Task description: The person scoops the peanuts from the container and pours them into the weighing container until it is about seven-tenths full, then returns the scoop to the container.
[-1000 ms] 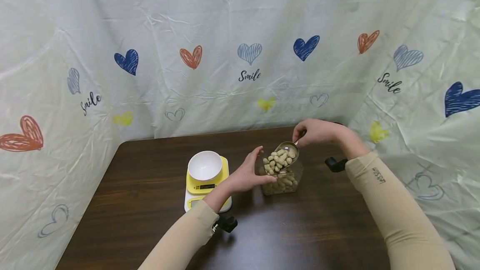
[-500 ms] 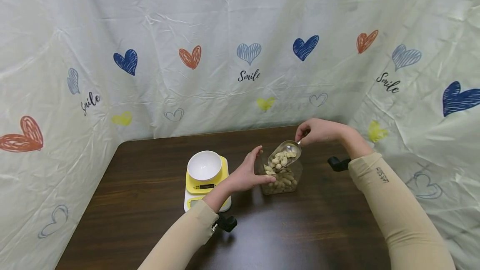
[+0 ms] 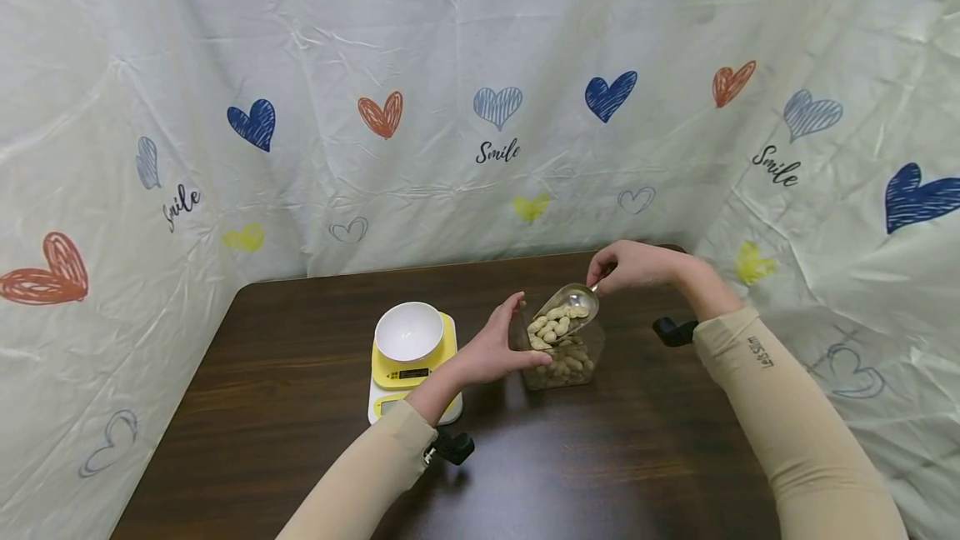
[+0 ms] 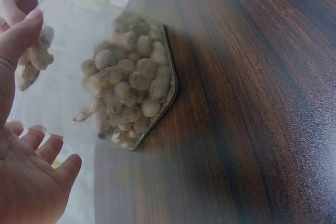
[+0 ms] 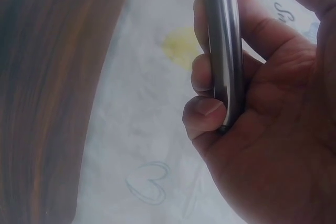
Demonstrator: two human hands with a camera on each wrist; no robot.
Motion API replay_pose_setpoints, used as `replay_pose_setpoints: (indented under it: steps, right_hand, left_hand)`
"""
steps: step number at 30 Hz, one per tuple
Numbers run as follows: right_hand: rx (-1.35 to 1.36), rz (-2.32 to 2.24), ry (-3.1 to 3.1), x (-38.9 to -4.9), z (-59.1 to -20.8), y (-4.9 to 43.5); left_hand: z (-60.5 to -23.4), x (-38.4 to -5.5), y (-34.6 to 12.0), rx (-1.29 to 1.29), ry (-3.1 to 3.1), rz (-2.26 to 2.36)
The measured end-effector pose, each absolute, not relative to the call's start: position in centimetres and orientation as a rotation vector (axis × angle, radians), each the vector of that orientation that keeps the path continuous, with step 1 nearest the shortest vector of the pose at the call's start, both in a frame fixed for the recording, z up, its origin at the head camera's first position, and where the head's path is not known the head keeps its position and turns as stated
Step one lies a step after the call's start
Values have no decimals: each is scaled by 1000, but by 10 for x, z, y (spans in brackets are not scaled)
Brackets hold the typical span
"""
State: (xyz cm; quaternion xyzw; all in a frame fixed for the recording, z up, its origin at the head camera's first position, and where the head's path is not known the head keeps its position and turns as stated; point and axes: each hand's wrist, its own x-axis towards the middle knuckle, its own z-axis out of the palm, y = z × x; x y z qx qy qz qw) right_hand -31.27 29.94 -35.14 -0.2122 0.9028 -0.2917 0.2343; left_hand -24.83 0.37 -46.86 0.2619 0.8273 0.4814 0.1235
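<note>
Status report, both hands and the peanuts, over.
Left hand grips clear container. Right hand holds metal scoop, peanuts in it, at container's opening. Possible obstacle: left hand, between container and white bowl.

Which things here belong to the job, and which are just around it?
Job:
clear container, left hand against it
metal scoop, in the right hand
peanuts, in both
probably white bowl, on kitchen scale

Just around:
dark table, only as support
heart-print sheet, behind it

scoop (image 5: pixel 227 40): glossy metal | container (image 3: pixel 597 340): clear, smooth | peanuts (image 4: pixel 131 77): matt, rough | table (image 3: pixel 300 407): glossy wood-grain | backdrop (image 3: pixel 427 207): creased, faint sheen
</note>
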Motion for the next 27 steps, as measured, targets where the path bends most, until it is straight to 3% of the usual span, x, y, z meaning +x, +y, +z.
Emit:
replay_pose_setpoints:
  steps: [27]
  right_hand:
    - [-626,-818,2539,-316,-361,298]
  left_hand:
    - [-468,-248,4,743,2408,1399]
